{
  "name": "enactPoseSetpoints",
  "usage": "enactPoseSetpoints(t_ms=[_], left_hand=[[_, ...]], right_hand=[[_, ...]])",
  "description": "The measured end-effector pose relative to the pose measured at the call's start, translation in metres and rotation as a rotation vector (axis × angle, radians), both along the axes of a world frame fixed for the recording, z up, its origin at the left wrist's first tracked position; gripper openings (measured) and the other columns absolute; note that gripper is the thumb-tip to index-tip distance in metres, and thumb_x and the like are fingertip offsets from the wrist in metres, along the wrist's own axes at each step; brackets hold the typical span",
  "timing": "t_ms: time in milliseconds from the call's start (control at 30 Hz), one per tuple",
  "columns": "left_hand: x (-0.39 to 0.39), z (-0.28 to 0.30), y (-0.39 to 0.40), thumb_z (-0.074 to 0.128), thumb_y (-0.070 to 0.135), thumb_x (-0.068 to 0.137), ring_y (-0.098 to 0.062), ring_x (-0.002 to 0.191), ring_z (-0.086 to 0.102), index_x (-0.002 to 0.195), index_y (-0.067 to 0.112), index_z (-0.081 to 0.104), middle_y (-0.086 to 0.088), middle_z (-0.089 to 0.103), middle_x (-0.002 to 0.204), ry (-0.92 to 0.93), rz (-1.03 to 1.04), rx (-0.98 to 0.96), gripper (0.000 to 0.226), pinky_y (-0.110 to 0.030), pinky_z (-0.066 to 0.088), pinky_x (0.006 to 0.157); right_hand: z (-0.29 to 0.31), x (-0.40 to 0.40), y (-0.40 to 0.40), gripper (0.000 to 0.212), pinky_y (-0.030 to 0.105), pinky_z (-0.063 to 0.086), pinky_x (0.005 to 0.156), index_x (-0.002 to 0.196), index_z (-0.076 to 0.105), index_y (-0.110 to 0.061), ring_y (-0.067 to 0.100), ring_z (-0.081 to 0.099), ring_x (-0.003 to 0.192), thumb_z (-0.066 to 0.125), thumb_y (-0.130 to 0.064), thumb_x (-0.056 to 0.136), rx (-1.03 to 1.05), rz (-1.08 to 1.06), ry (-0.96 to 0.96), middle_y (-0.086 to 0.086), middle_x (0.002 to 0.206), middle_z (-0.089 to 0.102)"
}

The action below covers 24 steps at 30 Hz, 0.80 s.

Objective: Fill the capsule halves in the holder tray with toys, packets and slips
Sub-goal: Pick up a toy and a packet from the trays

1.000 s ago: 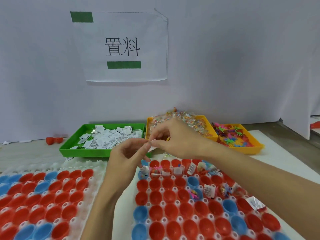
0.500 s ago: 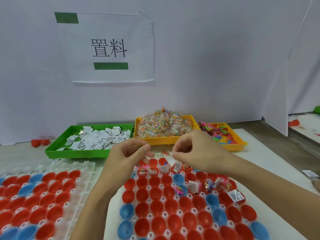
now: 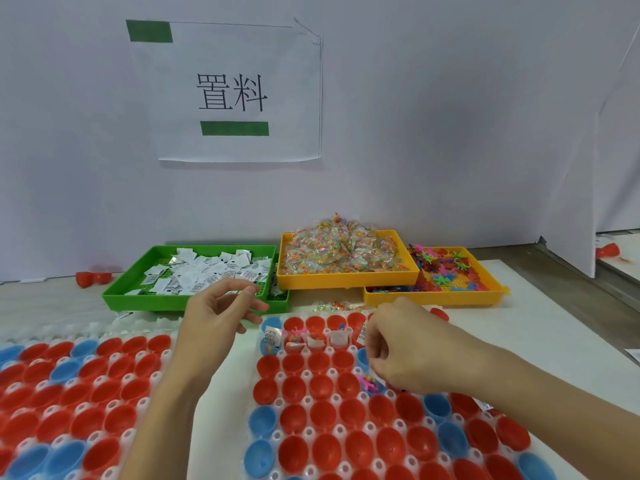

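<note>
From the head view, the right hand (image 3: 398, 344) hangs over the far rows of the right-hand holder tray (image 3: 277, 436), fingers curled down as if placing something; what it pinches, if anything, I cannot tell. The left hand (image 3: 221, 311) hovers near the green tray of slips (image 3: 204, 271), loosely curled and holding nothing. Only the far capsule halves (image 3: 313, 341) hold contents, so filling is at an early stage. Next probably comes fetching another slip.

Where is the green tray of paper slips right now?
In the head view, the green tray sits left of centre, against the wall, directly left of the yellow packet tray.
</note>
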State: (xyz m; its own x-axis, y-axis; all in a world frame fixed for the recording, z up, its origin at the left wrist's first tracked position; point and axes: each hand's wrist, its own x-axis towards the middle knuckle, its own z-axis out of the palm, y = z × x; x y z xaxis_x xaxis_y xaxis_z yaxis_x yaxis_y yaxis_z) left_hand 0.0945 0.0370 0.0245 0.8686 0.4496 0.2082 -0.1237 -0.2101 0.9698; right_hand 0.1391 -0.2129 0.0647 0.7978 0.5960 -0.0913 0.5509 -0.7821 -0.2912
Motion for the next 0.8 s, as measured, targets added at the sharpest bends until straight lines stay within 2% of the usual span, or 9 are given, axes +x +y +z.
enactPoseSetpoints(t_ms=[67, 267, 400, 500, 567, 633, 700, 800], left_hand=[[0.001, -0.002, 0.0, 0.059, 0.017, 0.097, -0.021, 0.072, 0.07, 0.099, 0.011, 0.069, -0.005, 0.075, 0.08, 0.01, 0.009, -0.007, 0.012, -0.032, 0.049, 0.065], [0.002, -0.005, 0.001, 0.059, 0.016, 0.097, -0.018, 0.071, 0.069, 0.098, 0.013, 0.069, -0.004, 0.075, 0.079, 0.022, 0.021, 0.003, 0.011, -0.033, 0.05, 0.066], [0.003, -0.009, 0.001, 0.061, 0.015, 0.095, -0.009, 0.077, 0.069, 0.093, 0.016, 0.071, 0.0, 0.075, 0.08, 0.042, 0.026, 0.086, 0.01, -0.027, 0.048, 0.065], [0.005, -0.011, 0.001, 0.064, 0.017, 0.094, -0.011, 0.085, 0.068, 0.09, 0.018, 0.072, -0.001, 0.074, 0.085, 0.083, 0.028, 0.169, 0.008, -0.025, 0.049, 0.07], [0.005, -0.013, 0.001, 0.064, 0.02, 0.094, -0.012, 0.089, 0.068, 0.092, 0.019, 0.071, 0.0, 0.074, 0.089, 0.119, 0.013, 0.19, 0.008, -0.03, 0.053, 0.076], [0.005, -0.013, 0.001, 0.063, 0.023, 0.095, -0.013, 0.09, 0.068, 0.095, 0.02, 0.07, 0.001, 0.073, 0.091, 0.146, -0.007, 0.198, 0.008, -0.034, 0.056, 0.08], [0.005, -0.013, 0.001, 0.062, 0.023, 0.096, -0.012, 0.089, 0.069, 0.096, 0.021, 0.07, 0.002, 0.073, 0.091, 0.152, -0.015, 0.208, 0.008, -0.033, 0.056, 0.079], [0.005, -0.012, 0.001, 0.061, 0.022, 0.096, -0.01, 0.086, 0.069, 0.096, 0.022, 0.069, 0.002, 0.073, 0.091, 0.144, -0.013, 0.214, 0.008, -0.028, 0.054, 0.074]], right_hand=[[-0.001, -0.003, 0.002, 0.013, 0.038, 0.061, 0.06, 0.075, 0.072, -0.01, 0.021, 0.067, 0.069, 0.063, -0.009, 0.085, 0.007, 0.002, -0.012, 0.006, 0.079, 0.07], [-0.001, -0.009, 0.004, 0.01, 0.031, 0.058, 0.065, 0.088, 0.064, -0.02, 0.012, 0.061, 0.076, 0.063, -0.01, 0.089, 0.045, -0.019, -0.061, -0.01, 0.082, 0.054], [-0.004, -0.009, 0.003, 0.007, 0.037, 0.058, 0.062, 0.083, 0.066, -0.012, 0.019, 0.062, 0.071, 0.061, -0.008, 0.087, 0.037, -0.024, -0.079, 0.002, 0.08, 0.063], [-0.007, -0.009, 0.004, 0.011, 0.04, 0.057, 0.061, 0.082, 0.069, -0.003, 0.028, 0.066, 0.072, 0.06, -0.008, 0.086, 0.045, -0.006, -0.058, 0.016, 0.081, 0.069], [-0.009, -0.008, 0.005, 0.013, 0.037, 0.058, 0.06, 0.08, 0.07, -0.003, 0.025, 0.066, 0.07, 0.06, -0.009, 0.086, 0.069, -0.009, -0.017, 0.014, 0.079, 0.069], [-0.01, -0.007, 0.004, 0.014, 0.029, 0.058, 0.06, 0.078, 0.07, -0.007, 0.019, 0.066, 0.068, 0.062, -0.012, 0.087, 0.093, -0.022, 0.026, 0.007, 0.075, 0.07], [-0.009, -0.006, 0.003, 0.015, 0.021, 0.057, 0.059, 0.076, 0.072, -0.011, 0.013, 0.066, 0.067, 0.064, -0.014, 0.088, 0.104, -0.028, 0.048, 0.001, 0.073, 0.069], [-0.008, -0.007, 0.002, 0.015, 0.022, 0.058, 0.06, 0.076, 0.072, -0.011, 0.013, 0.066, 0.068, 0.064, -0.014, 0.088, 0.09, -0.031, 0.043, 0.0, 0.074, 0.069]])
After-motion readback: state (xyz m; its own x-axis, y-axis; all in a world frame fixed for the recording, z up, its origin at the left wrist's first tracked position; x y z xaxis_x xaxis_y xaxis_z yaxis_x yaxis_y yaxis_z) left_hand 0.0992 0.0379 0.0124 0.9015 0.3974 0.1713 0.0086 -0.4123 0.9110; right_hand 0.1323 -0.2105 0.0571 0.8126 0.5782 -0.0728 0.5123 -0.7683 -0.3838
